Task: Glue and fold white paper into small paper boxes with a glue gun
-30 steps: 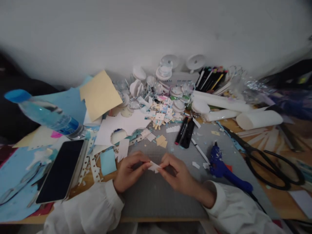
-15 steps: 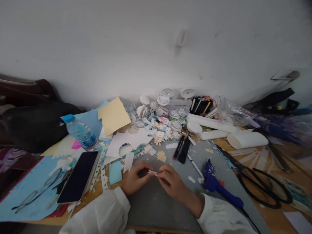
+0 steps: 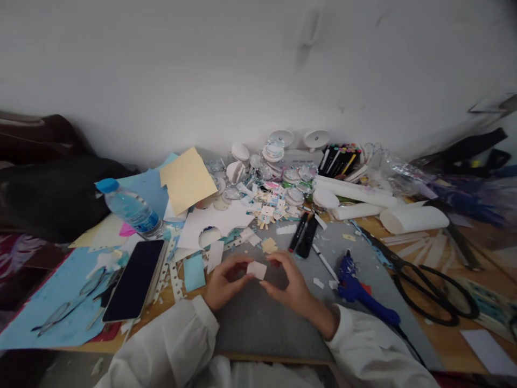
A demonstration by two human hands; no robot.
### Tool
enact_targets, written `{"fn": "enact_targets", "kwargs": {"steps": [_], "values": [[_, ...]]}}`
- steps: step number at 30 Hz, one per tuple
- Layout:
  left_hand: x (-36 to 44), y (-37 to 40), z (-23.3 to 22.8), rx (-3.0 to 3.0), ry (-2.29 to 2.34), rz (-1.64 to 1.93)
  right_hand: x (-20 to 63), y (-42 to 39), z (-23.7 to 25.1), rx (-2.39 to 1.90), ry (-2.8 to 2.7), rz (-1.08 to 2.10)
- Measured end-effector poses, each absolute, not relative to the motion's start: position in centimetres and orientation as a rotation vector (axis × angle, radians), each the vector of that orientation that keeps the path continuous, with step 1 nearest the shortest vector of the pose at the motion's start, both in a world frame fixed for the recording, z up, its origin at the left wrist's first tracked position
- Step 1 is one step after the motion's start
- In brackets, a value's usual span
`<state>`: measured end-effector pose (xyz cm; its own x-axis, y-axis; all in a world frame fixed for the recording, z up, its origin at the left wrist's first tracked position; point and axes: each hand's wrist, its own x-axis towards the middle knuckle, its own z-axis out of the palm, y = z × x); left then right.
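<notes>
A small white paper piece (image 3: 257, 269) is pinched between the fingertips of both hands above a grey cutting mat (image 3: 262, 323). My left hand (image 3: 224, 283) grips its left edge; my right hand (image 3: 288, 285) grips its right edge, fingers curled over it. The piece now shows its flat face toward me. Both arms wear white sleeves. Small paper cut-outs (image 3: 269, 205) lie in a heap just beyond the hands.
A phone (image 3: 135, 279) and water bottle (image 3: 129, 209) lie left. Two black markers (image 3: 304, 234), a blue glue gun (image 3: 359, 291) and large black scissors (image 3: 428, 288) sit right. White rolls (image 3: 412, 220), a marker set (image 3: 341, 155) and paper sheets crowd the back.
The hands have turned the paper piece from edge-on to flat-faced and lifted it slightly. The head view has shifted a little.
</notes>
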<state>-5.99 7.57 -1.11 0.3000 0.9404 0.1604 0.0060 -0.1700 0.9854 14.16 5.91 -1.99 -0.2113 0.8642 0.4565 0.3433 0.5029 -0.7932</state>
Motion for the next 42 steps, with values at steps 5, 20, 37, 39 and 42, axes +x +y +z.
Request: {"fn": "enact_targets", "kwargs": {"steps": [5,20,37,39,42], "values": [[-5.3,6.3,-0.7,1.351,0.895,1.117,14.3,5.7,-1.8,-0.988,-1.786,0.760],[-5.1,5.0,1.9,1.400,1.112,1.099,14.5,5.0,-0.5,-0.961,-1.588,1.150],[-6.0,5.8,1.9,1.541,1.155,0.976,14.1,5.2,-0.2,-0.958,-1.503,1.255],[-5.9,5.9,2.0,1.572,1.124,0.955,14.1,5.2,0.0,-0.975,-1.491,1.248],[-5.9,6.8,3.1,1.667,1.065,0.882,14.3,5.1,0.2,-1.006,-1.421,1.256]]}}
